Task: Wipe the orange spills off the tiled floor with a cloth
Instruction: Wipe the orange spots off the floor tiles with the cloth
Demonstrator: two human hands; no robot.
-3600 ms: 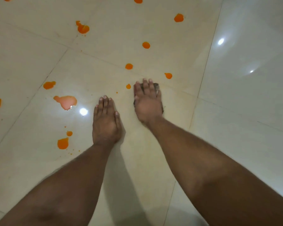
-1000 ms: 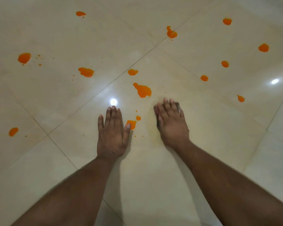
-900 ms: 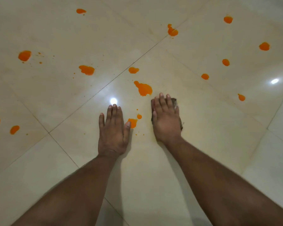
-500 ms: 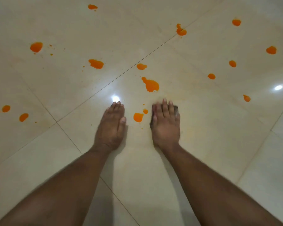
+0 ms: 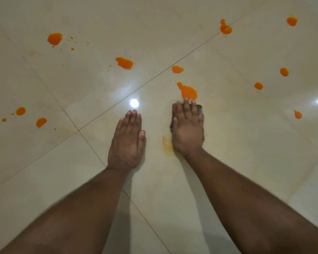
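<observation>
Floor [image 5: 237, 143] of glossy cream tiles fills the whole view; its edges lie outside the frame. Two grout lines cross just left of the left hand [image 5: 126, 142]. Orange spills are scattered over the far half of the floor: a large blotch [image 5: 188, 91] just beyond the right fingertips, a small spot [image 5: 177, 69] further on by the grout line, an oblong patch [image 5: 124, 63] and a round one [image 5: 55, 39] toward the far left, a pair [image 5: 41, 122] near the left edge, a double blob [image 5: 225, 29] far centre, and several dots [image 5: 258, 86] toward the right side. Near half of the floor, around both forearms, shows bare tile. A faint orange smear [image 5: 167, 143] lies touching the thumb side of the right hand [image 5: 188, 129].

Left grip: palm down, flat on the tile, fingers straight and together, holding nothing, well short of any spill.

Right grip: palm down, fingers extended, pressing on a dark cloth [image 5: 199, 109]. Cloth mostly hidden beneath the hand; only a dark corner by the outer fingers and a thin dark edge by the thumb show. Fingers lie straight over it, not curled round it. Right fingertips [image 5: 186, 102] reach the near rim of the large blotch; whether the cloth itself touches that blotch cannot be told.

Two bright light reflections [image 5: 134, 103] sit on the tile, one ahead of the left hand, one near the right edge.
</observation>
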